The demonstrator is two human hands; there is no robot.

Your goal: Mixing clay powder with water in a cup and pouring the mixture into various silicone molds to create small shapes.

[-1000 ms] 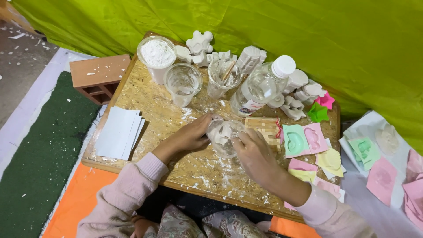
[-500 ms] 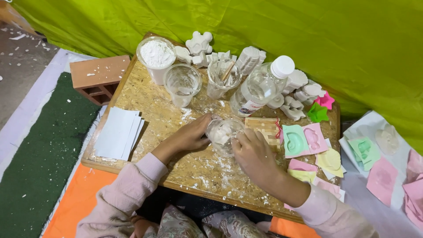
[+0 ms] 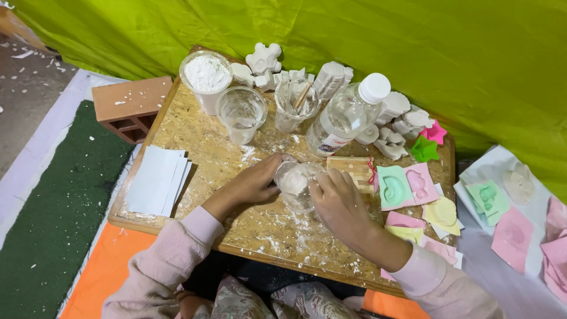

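Observation:
My left hand point(image 3: 255, 182) and my right hand point(image 3: 337, 201) both clasp a clear plastic cup point(image 3: 295, 184) with white paste inside, one hand on each side of it. The cup stands on a chipboard table point(image 3: 195, 147) dusted with white powder. A bundle of wooden sticks point(image 3: 352, 169) lies just beyond my right hand.
Behind stand a cup of white powder point(image 3: 205, 75), an empty clear cup point(image 3: 241, 113), a cup holding a stick point(image 3: 295, 104) and a clear bottle point(image 3: 345, 115). White plaster casts point(image 3: 394, 118) line the back. Coloured moulds point(image 3: 407, 188) lie right, white paper point(image 3: 155, 179) left, a brick point(image 3: 129, 106) beyond.
Both hands stay on the cup; their grip shifts only slightly.

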